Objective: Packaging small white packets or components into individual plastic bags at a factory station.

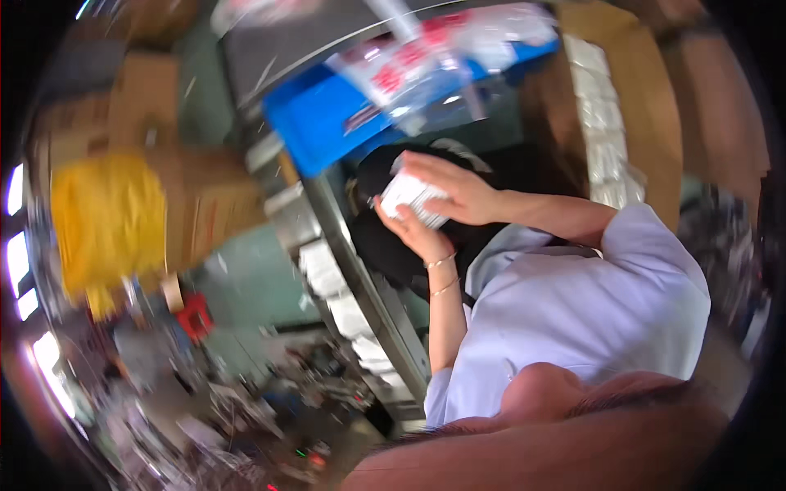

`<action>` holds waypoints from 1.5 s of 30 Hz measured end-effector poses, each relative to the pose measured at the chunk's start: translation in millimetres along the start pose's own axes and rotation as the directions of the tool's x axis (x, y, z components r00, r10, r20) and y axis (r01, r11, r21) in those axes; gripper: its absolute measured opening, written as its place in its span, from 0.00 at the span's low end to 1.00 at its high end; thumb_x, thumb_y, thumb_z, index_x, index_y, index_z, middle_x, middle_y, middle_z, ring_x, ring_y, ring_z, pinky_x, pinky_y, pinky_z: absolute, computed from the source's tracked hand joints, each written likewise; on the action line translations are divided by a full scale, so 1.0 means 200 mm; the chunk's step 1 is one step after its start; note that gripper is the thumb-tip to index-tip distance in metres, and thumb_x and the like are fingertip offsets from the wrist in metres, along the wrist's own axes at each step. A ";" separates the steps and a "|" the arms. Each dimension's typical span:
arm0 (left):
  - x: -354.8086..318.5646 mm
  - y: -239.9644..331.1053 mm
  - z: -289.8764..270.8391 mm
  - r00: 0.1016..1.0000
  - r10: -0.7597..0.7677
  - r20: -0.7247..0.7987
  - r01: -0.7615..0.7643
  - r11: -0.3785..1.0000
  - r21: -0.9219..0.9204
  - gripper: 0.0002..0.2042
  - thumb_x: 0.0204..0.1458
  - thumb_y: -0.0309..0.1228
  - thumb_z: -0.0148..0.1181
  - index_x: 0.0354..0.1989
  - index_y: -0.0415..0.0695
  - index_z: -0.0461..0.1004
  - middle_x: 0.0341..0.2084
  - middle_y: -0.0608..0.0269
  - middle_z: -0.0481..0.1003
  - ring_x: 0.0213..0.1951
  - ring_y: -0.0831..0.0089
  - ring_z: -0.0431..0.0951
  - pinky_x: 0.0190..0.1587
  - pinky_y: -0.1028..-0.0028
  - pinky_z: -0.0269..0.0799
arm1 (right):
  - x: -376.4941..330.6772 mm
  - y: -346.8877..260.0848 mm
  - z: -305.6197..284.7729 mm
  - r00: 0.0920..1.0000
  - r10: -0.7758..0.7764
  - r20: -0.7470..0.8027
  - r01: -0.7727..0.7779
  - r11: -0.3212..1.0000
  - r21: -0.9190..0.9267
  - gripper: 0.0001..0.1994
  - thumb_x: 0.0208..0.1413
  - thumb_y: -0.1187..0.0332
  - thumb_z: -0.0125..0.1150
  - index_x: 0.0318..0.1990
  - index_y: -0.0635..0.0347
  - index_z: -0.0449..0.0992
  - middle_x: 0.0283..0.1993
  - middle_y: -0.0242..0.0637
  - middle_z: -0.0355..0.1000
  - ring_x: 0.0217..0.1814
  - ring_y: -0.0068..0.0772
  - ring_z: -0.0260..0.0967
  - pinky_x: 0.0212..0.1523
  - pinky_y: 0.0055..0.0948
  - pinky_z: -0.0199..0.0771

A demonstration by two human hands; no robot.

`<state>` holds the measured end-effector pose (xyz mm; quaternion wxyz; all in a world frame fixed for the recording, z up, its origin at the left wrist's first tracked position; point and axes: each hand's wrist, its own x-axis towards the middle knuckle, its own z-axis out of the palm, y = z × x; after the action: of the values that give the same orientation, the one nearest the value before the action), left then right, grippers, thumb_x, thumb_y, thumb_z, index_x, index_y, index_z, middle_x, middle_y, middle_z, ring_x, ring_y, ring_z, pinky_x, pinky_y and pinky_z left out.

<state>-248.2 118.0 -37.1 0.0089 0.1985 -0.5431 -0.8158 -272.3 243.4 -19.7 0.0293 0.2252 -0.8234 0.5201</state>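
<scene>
White packet (413, 196) at the frame's centre, clasped between both palms: the left hand (421, 235) cups its lower side, the right hand (458, 192) its upper right. To an onlooker it appears light, fairly stiff, possibly slick, with crushable corners; opposite side edges offer the surest hold. Metal rail (364, 274) at left, blue tray (303, 123) above and cardboard box (647, 98) at upper right bound the moving room over dark cloth (377, 245)

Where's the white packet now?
In the head view, the white packet is slightly above-right of centre, between left hand and right hand, below the blue tray.
</scene>
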 end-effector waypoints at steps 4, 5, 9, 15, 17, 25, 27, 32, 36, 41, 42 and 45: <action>-0.02 -0.03 0.18 0.907 -0.255 0.335 0.355 0.891 -0.284 0.26 0.59 0.44 0.42 0.62 0.46 0.47 0.56 0.54 0.57 0.55 0.61 0.61 0.54 0.65 0.60 | -0.25 -0.13 -0.23 0.908 0.355 -0.223 -0.068 0.650 0.757 0.42 0.42 0.76 0.62 0.64 0.61 0.44 0.66 0.44 0.46 0.69 0.39 0.41 0.65 0.36 0.44; -0.03 -0.06 0.25 0.824 -0.333 0.458 0.521 0.763 -0.383 0.27 0.59 0.45 0.41 0.63 0.47 0.47 0.56 0.54 0.57 0.55 0.60 0.61 0.54 0.64 0.61 | -0.33 -0.15 -0.25 0.873 0.387 -0.297 -0.047 0.673 0.739 0.42 0.42 0.76 0.62 0.64 0.61 0.44 0.66 0.44 0.46 0.69 0.39 0.41 0.65 0.36 0.44; -0.22 -0.25 0.54 0.665 -0.413 0.622 0.614 0.777 -0.139 0.27 0.59 0.45 0.40 0.63 0.47 0.47 0.57 0.54 0.56 0.57 0.57 0.59 0.54 0.61 0.61 | -0.57 -0.19 -0.29 0.557 0.607 -0.567 -0.016 0.690 0.723 0.41 0.35 0.78 0.69 0.60 0.60 0.54 0.58 0.44 0.58 0.62 0.33 0.53 0.59 0.34 0.56; -0.33 -0.26 0.73 0.614 -0.479 0.628 0.297 0.877 0.379 0.23 0.59 0.41 0.42 0.59 0.42 0.53 0.53 0.50 0.61 0.51 0.57 0.66 0.50 0.61 0.65 | -1.16 0.06 -0.92 -0.078 0.442 -0.894 -0.446 0.786 0.428 0.34 0.36 0.74 0.69 0.54 0.58 0.58 0.45 0.39 0.68 0.46 0.32 0.66 0.46 0.30 0.68; -0.23 -0.20 0.60 0.558 -0.435 0.707 0.203 0.898 0.391 0.22 0.58 0.38 0.44 0.57 0.39 0.56 0.50 0.48 0.65 0.46 0.56 0.70 0.48 0.60 0.67 | -1.49 0.23 -1.08 -0.102 0.349 -0.932 -0.821 0.499 0.277 0.33 0.38 0.71 0.65 0.55 0.56 0.58 0.45 0.43 0.69 0.46 0.35 0.67 0.44 0.31 0.69; 0.14 -0.08 -0.05 0.986 -0.164 0.033 0.146 0.938 0.315 0.16 0.55 0.33 0.46 0.47 0.36 0.65 0.35 0.51 0.73 0.30 0.64 0.74 0.36 0.71 0.73 | -2.41 1.08 -0.93 -0.025 0.784 -0.621 -1.000 -0.014 0.023 0.35 0.42 0.60 0.61 0.57 0.64 0.53 0.46 0.56 0.67 0.49 0.52 0.66 0.49 0.40 0.66; 0.17 -0.10 -0.24 0.969 -0.127 -0.212 0.176 0.956 0.233 0.16 0.54 0.33 0.47 0.47 0.36 0.66 0.34 0.52 0.73 0.30 0.65 0.74 0.36 0.71 0.73 | -2.40 1.19 -0.97 -0.033 0.769 -0.638 -0.989 0.068 0.134 0.33 0.43 0.60 0.61 0.55 0.67 0.57 0.45 0.57 0.68 0.49 0.53 0.66 0.49 0.40 0.66; 0.05 -0.29 -0.60 0.855 -0.282 -0.436 0.294 0.955 -0.041 0.15 0.52 0.31 0.46 0.45 0.36 0.66 0.32 0.55 0.73 0.32 0.64 0.74 0.37 0.67 0.73 | -1.43 0.63 -0.96 0.235 0.503 -0.832 -0.928 0.370 -0.039 0.12 0.51 0.63 0.57 0.35 0.64 0.72 0.38 0.46 0.70 0.41 0.38 0.68 0.42 0.33 0.67; 0.07 -0.74 -0.72 0.825 -0.259 -0.503 0.378 0.914 0.149 0.12 0.50 0.33 0.51 0.34 0.35 0.73 0.30 0.56 0.73 0.33 0.69 0.71 0.38 0.71 0.69 | -0.77 0.23 -0.67 0.445 0.657 -0.609 -0.876 0.459 -0.145 0.20 0.49 0.61 0.61 0.42 0.66 0.65 0.39 0.48 0.69 0.39 0.40 0.69 0.41 0.33 0.68; 0.02 -1.00 -0.70 0.656 -0.205 -0.727 0.530 0.810 0.250 0.18 0.48 0.40 0.55 0.36 0.33 0.72 0.35 0.50 0.74 0.36 0.61 0.73 0.41 0.69 0.68 | -0.97 0.58 -0.70 0.452 0.528 -0.719 -0.886 0.177 -0.428 0.30 0.45 0.61 0.62 0.52 0.69 0.59 0.52 0.62 0.62 0.55 0.61 0.58 0.52 0.43 0.60; 0.03 -1.03 -0.74 0.619 -0.201 -0.759 0.534 0.817 0.218 0.18 0.48 0.40 0.55 0.36 0.33 0.72 0.35 0.50 0.74 0.36 0.61 0.73 0.41 0.69 0.68 | -0.91 0.57 -0.69 0.423 0.593 -0.685 -0.886 0.113 -0.450 0.30 0.45 0.62 0.62 0.53 0.69 0.58 0.51 0.62 0.62 0.55 0.61 0.58 0.53 0.42 0.60; 0.16 -1.10 -0.84 0.692 -0.037 -0.721 0.636 0.504 0.585 0.21 0.49 0.44 0.56 0.37 0.33 0.72 0.38 0.48 0.74 0.37 0.58 0.75 0.42 0.68 0.68 | -0.86 0.55 -0.70 0.421 0.681 -0.600 -0.845 0.054 -0.532 0.30 0.46 0.62 0.61 0.53 0.68 0.58 0.50 0.62 0.63 0.53 0.60 0.60 0.51 0.43 0.61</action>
<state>-176.8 52.6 -297.9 -0.0739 0.5474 -0.7591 -0.3445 -187.7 463.5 -97.6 -0.0787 -0.3358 -0.9373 0.0498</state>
